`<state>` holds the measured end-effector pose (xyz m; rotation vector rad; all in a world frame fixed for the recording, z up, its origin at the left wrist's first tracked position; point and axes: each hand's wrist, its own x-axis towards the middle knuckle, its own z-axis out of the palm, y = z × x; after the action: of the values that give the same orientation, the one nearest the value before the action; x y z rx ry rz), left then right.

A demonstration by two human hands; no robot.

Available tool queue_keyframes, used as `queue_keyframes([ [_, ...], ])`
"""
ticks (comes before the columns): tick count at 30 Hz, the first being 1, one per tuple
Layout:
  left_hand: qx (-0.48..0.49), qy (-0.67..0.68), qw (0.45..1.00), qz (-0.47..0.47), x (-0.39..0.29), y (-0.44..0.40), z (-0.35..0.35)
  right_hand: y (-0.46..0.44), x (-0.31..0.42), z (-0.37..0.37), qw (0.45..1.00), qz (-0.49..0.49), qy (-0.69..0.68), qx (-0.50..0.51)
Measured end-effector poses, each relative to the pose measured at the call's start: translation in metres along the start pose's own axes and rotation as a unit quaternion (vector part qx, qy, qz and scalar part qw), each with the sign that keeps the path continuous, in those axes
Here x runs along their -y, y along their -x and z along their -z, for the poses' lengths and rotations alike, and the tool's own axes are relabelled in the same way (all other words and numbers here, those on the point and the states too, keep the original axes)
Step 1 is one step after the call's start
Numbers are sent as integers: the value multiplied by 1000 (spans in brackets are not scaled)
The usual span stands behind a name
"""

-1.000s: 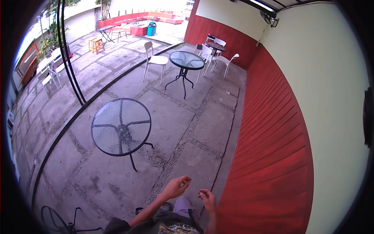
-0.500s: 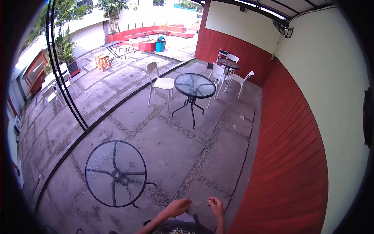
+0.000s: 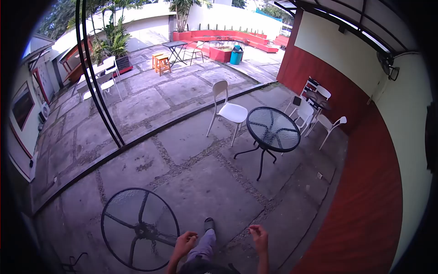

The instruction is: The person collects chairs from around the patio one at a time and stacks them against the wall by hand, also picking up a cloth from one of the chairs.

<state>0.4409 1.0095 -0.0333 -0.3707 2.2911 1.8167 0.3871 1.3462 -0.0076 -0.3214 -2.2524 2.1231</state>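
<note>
Beside the left grip (image 3: 184,244) stands a glass table (image 3: 140,229).

Pale purple trousers (image 3: 204,246) (slightly rumpled), dark footwear (image 3: 209,224), dark top (image 3: 200,266).

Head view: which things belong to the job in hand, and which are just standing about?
Probably in the job: left hand; right hand, neither visibly holding anything; near glass-topped table, closest to the left hand, contact unclear.

Just standing about: farther glass-topped table; white chair beside it; orange stools; teal bin.
</note>
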Motion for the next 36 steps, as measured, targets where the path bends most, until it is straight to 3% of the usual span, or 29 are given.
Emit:
queue_keyframes([
  [4, 39, 32, 999, -17, -63, -115, -24, -85, -15, -18, 994, -64, -64, -65],
  [8, 82, 9, 994, -75, -156, -247, -38, -183, 27, -18, 995, -47, -8, -93],
  [10, 100, -83, 975, -180, -214, -303, -41, -225, 67, -18, 994, -36, 18, -98],
  [15, 138, -104, 938, -301, -310, -422, -40, -311, 66, -18, 990, -33, -1, -139],
  [20, 125, -52, 958, -255, -309, -514, -52, -382, 31, -60, 965, -137, -96, -203],
  [24, 163, -34, 965, -201, -285, -575, -74, -462, 7, -119, 976, -206, -62, -46],
  [27, 235, -35, 965, -113, -291, -623, -78, -567, 24, -143, 982, -173, -11, 72],
  [30, 215, -40, 968, -127, -307, -700, -71, -695, 63, -155, 989, -97, 57, 94],
  [34, 107, -63, 983, -135, -365, -812, -41, -865, 124, -167, 982, 4, 179, 56],
  [36, 54, -46, 993, -92, -402, -861, -25, -935, 167, -183, 988, 26, 149, 41],
])
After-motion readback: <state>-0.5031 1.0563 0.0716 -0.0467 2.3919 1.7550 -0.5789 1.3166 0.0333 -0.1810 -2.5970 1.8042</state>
